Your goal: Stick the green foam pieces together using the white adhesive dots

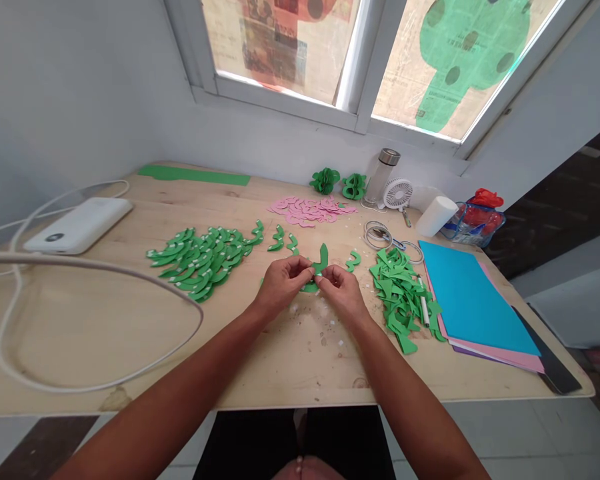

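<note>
Pale wood makes up the worktop [290, 363], pushed against a white wall [260, 143] below a window [295, 57] covered with printed paper. Taking the hands as the clock's centre, the green piece [323, 259] is right there, its pointed end standing up towards 12 o'clock. The left hand [284, 283] and the right hand [343, 291] both have their grip pinched on its lower part, fingertips almost meeting, probably because thin paper bends easily and needs support from both sides. More green lies just beneath them; its outline is partly hidden.

At 9 to 10 o'clock, curved green cutouts [205, 260] overlap in rows, many with a small white patch showing; this layering probably saves room and leaves the patches easy to see. Pink cutouts [307, 212] sit apart at 12 o'clock, seemingly sorted by colour. Beyond them, two green paper shapes [325, 181] stand upright near the wall, perhaps so nothing crushes them.

At 3 o'clock, green scraps [399, 283] form a loose heap with a white marker [424, 311] on it, beside stacked coloured sheets [475, 293] within arm's reach. Rings of tape [377, 235] lie at 2 o'clock, handy for the right side.
</note>
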Demonstrator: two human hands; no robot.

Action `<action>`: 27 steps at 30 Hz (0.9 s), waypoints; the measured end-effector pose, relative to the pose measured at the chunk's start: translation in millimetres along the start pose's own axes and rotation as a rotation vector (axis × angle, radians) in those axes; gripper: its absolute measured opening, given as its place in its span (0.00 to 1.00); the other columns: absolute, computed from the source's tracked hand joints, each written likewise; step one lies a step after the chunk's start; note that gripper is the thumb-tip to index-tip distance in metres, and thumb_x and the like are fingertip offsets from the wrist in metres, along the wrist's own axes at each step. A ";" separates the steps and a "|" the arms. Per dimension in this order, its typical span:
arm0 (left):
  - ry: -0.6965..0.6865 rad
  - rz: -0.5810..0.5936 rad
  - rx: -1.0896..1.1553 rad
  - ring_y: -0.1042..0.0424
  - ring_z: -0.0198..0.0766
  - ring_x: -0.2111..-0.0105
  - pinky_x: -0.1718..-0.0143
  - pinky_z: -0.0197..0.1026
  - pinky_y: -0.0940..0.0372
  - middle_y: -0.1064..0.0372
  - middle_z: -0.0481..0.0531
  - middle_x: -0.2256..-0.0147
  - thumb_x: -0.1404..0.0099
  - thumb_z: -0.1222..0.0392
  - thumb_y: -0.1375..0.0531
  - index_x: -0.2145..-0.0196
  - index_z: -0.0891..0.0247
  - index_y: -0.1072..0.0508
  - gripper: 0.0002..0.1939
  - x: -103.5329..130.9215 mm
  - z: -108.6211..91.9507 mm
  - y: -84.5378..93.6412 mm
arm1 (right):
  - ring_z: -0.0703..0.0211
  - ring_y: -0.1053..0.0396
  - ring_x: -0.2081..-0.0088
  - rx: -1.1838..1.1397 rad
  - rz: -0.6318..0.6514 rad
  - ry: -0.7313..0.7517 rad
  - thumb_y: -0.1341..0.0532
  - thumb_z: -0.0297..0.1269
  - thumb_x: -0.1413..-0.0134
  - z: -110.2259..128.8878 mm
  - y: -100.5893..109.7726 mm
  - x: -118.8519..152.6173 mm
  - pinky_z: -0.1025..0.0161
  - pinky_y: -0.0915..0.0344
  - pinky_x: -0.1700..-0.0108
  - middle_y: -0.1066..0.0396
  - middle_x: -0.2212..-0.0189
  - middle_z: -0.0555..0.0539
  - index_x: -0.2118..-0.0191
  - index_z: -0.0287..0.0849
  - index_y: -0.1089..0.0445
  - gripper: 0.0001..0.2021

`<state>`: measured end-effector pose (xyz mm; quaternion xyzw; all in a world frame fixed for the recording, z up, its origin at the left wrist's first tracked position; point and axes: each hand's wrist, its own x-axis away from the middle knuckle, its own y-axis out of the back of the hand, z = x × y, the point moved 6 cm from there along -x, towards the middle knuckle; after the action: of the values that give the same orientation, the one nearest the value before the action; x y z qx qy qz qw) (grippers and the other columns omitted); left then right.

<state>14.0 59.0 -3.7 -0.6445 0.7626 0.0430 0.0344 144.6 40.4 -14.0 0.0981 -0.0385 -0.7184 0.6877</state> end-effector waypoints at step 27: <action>0.210 0.358 0.106 0.31 0.35 0.78 0.80 0.34 0.37 0.30 0.51 0.79 0.52 0.56 0.33 0.66 0.66 0.25 0.16 1.3 1.8 0.7 | 0.67 0.44 0.78 -0.260 0.003 -0.065 0.35 0.43 0.60 -4.1 8.6 -3.5 0.67 0.49 0.74 0.39 0.81 0.55 0.77 0.41 0.35 0.13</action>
<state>13.1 58.1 -5.6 -0.4969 0.8656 -0.0588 -0.0196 154.0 43.7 -16.1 -0.0150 0.0325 -0.7192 0.6939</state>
